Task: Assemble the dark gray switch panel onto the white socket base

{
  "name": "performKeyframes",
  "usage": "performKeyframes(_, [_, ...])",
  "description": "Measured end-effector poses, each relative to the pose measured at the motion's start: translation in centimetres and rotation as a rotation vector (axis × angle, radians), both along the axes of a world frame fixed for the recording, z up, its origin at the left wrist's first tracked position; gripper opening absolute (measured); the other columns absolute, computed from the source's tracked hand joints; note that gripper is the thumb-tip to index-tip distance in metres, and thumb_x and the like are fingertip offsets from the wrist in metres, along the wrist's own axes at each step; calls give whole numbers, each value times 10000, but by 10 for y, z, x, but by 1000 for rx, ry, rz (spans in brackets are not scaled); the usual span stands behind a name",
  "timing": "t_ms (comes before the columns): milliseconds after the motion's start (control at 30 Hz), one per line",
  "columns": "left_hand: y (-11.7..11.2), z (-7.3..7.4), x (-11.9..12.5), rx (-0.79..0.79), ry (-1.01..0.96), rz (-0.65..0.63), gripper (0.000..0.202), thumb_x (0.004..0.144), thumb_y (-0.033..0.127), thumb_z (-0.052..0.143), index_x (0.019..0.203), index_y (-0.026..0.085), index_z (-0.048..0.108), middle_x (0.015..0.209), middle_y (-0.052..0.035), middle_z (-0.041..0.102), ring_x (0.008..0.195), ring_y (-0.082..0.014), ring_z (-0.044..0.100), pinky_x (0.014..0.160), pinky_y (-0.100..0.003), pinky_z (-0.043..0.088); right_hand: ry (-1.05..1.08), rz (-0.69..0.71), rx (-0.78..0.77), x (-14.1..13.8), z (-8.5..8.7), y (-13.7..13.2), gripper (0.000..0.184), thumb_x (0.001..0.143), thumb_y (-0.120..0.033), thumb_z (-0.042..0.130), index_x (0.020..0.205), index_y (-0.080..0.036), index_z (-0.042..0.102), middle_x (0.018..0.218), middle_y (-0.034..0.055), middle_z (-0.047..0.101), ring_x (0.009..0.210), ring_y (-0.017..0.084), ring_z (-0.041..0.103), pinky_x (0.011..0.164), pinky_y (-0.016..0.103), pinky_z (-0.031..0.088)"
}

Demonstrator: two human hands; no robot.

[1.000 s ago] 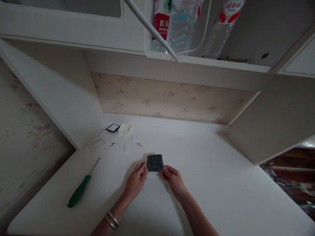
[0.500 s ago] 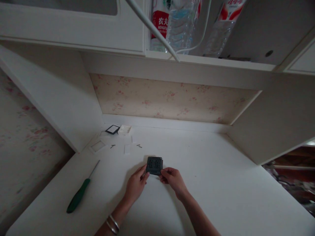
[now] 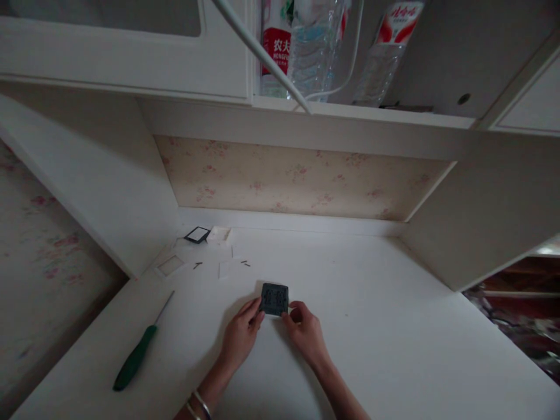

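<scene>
A black square wall socket (image 3: 275,298) is held just above the white tabletop, its face with two moulded outlet patterns turned up. My left hand (image 3: 241,331) pinches its left edge, thumb at the lower left corner and fingers behind. At the lower right corner, my right hand (image 3: 305,332) has its thumb and bent index finger against the edge. The undersides of both hands' fingers are hidden. Left of my hands lies a green-handled screwdriver (image 3: 135,357), its shaft pointing away from me.
Toward the back left lie a black frame (image 3: 189,238), a pale block-like piece (image 3: 219,234), a white frame (image 3: 170,266), a small white plate (image 3: 224,269) and several small screws (image 3: 245,263). Plastic bottles (image 3: 312,55) and a white cable (image 3: 262,55) are in the cabinet above the table (image 3: 394,326).
The wall socket has tilted slightly in my hands. My right thumb has shifted to its lower right corner, and the right index finger has lifted and curled. The view has shifted a little.
</scene>
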State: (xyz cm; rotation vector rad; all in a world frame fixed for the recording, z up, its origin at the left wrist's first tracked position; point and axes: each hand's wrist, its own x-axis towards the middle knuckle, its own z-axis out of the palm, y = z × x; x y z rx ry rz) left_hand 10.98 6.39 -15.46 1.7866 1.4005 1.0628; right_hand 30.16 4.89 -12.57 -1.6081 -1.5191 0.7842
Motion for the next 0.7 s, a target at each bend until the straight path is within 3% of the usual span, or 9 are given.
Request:
performKeyframes(100, [0,-2,-1,-1,11,-16,391,920,368,471,1278,242,563,1304,-71,569,1111,-208,598,892,-317,543,60,27,78,-3,-7,-7,390,871,-374,514,1209,-187,567,929,55,634,693,159,630,642,261,506])
performKeyframes(200, [-1,-1,-1,9,10,-15,387,911,367,484,1269,250,573,1292,-66,581,1094,-210,610,895,-315,543,62,39,120,-4,-12,-12,406,901,-368,487,1255,-185,562,1068,86,606,706,146,631,676,264,522])
performKeyframes(533, [-2,11,-1,4,9,-6,357,885,353,518,1208,243,623,1251,-51,617,1124,-210,596,983,-345,484,15,40,130,-2,-11,-15,403,908,-370,501,1256,-192,600,1208,112,605,879,202,649,791,296,526])
performKeyframes(700, [-5,17,0,-29,-30,27,370,844,370,568,1189,256,639,1159,-55,673,919,-220,684,794,-322,577,18,46,133,-1,-7,-15,394,912,-362,495,1263,-212,595,1246,80,608,1078,244,600,944,344,464])
